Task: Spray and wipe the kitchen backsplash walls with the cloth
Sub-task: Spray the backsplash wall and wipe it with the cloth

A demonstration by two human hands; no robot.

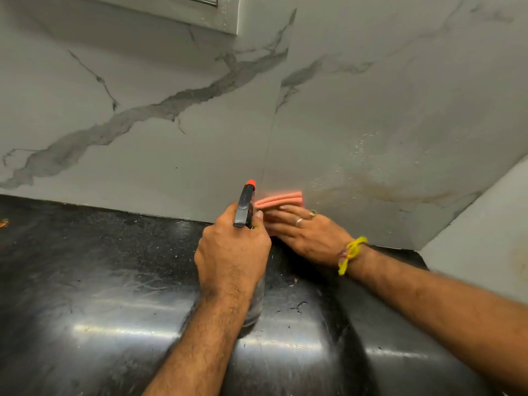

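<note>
My left hand (233, 250) grips a spray bottle (245, 208) with a black trigger head and an orange nozzle pointing at the wall; its clear body shows below my wrist. Right beside it, my right hand (307, 234) lies flat with straight fingers on a folded pink cloth (281, 199), pressing it against the bottom of the marble-patterned backsplash (171, 144) where it meets the counter. Most of the cloth is hidden under my fingers. Spray droplets and a brownish stain (380, 192) mark the wall to the right of the cloth.
A glossy black countertop (100, 281) fills the foreground, with smears and light reflections. A side wall (485, 232) closes the corner on the right. A cabinet underside (171, 10) hangs at the top. A small orange scrap (3, 222) lies at the far left edge.
</note>
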